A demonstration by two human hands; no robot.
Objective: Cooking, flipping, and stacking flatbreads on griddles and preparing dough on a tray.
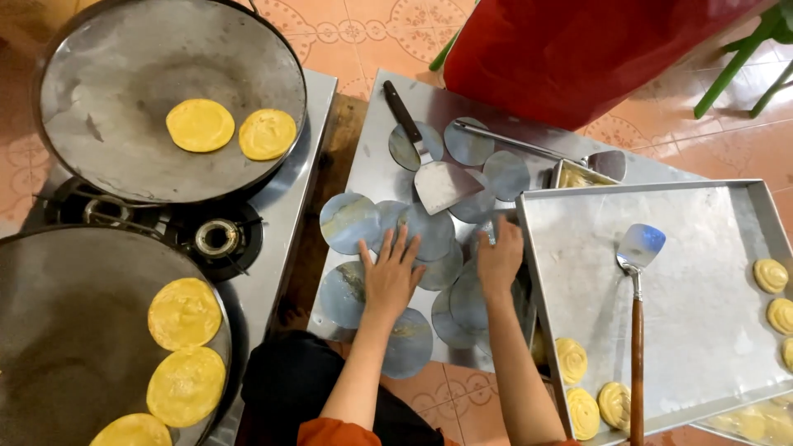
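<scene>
Two pans (99, 116) hold yellow flatbreads (200, 125) at the left. On the steel table's (372, 124) near edge, the left hand (390, 277) lies spread flat on round metal discs (350, 221); the right hand (499, 260) presses fingers together on discs beside the tray (702, 272).

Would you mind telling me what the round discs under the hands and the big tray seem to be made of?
The round discs look like thin plastic or film sheets: bluish-grey, glossy, overlapping flat, though thin metal is possible. The big tray looks like sheet metal, probably aluminium or steel: dull silver, scuffed, with folded rims.
</scene>
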